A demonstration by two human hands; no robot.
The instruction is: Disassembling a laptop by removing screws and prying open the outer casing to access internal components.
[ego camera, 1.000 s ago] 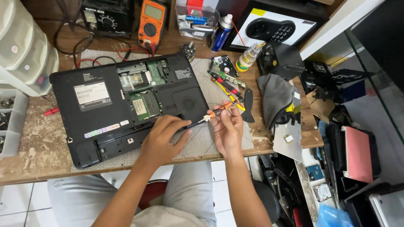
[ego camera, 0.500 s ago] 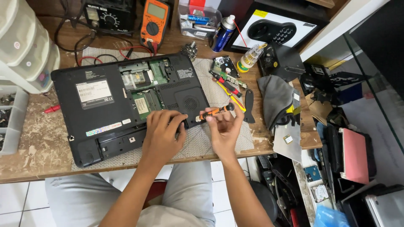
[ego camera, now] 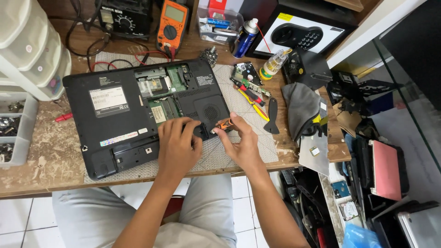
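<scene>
Under both hands, a worn wooden workbench (ego camera: 32,170), scarred pale along the near edge, with a grey mesh mat (ego camera: 216,158) spread across its middle. On the mat, beneath the grip and stretching away to its left, a black laptop (ego camera: 115,124) turned belly up, covers off over green circuit boards (ego camera: 161,110) just beyond the fingers. Left hand (ego camera: 179,144) laid flat on the laptop's near right corner, fingers bent and pressing down on the casing, clamping nothing between them. Right hand (ego camera: 241,144) just beside it, almost touching, thumb and forefinger pinched on a small orange-handled screwdriver (ego camera: 224,125), tip aimed leftward at the laptop's right edge between the two hands; exact point of contact hidden by the fingers.

Far left of the grip, white plastic drawer bins (ego camera: 27,55) stacked at the bench end. Beyond the grip, at the back of the bench, a black bench instrument with a dial (ego camera: 121,18) and an orange multimeter (ego camera: 171,23) with red and black leads trailing onto the mat. Right of the grip, well apart, a grey cloth (ego camera: 301,108) draped at the bench edge. Between cloth and grip, a black pry tool (ego camera: 272,117) and a loose cluster of red and yellow screwdrivers (ego camera: 250,96). Beyond those, a blue spray can (ego camera: 244,37) and a small clear bottle with a yellow cap (ego camera: 273,64).
</scene>
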